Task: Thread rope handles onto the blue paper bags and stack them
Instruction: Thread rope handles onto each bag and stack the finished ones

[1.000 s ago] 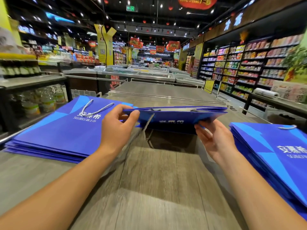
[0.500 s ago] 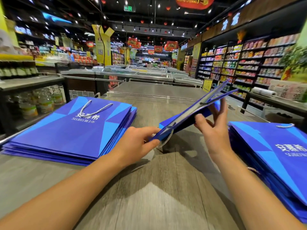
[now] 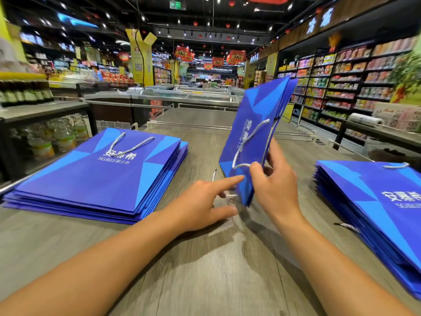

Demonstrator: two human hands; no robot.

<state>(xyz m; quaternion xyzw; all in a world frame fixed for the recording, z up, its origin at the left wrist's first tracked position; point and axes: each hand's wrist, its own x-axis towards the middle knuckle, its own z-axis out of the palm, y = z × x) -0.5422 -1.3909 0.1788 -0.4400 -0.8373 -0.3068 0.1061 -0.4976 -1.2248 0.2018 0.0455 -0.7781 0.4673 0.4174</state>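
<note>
A flat blue paper bag [image 3: 255,124] stands nearly upright above the middle of the wooden table [image 3: 205,270], its printed face turned left. A white rope handle [image 3: 248,142] hangs down that face. My right hand [image 3: 273,185] pinches the bag's lower edge, thumb on the near side. My left hand [image 3: 205,201] is just left of it with straight fingers, the forefinger pointing at the bag's bottom corner, holding nothing. A loose bit of white rope [image 3: 230,195] shows beneath the bag. One stack of blue bags [image 3: 102,176] with a rope handle lies on the left.
A second stack of blue bags [image 3: 373,213] lies at the right, reaching the table's edge. Behind the table stand chest freezers [image 3: 186,96]. Stocked shelves [image 3: 341,87] line the right aisle, and a rack of bottles [image 3: 45,137] is at the left.
The bag has swung from a low tilt to nearly upright in my right hand. My left hand has let go of its corner and now points at it with straight fingers.
</note>
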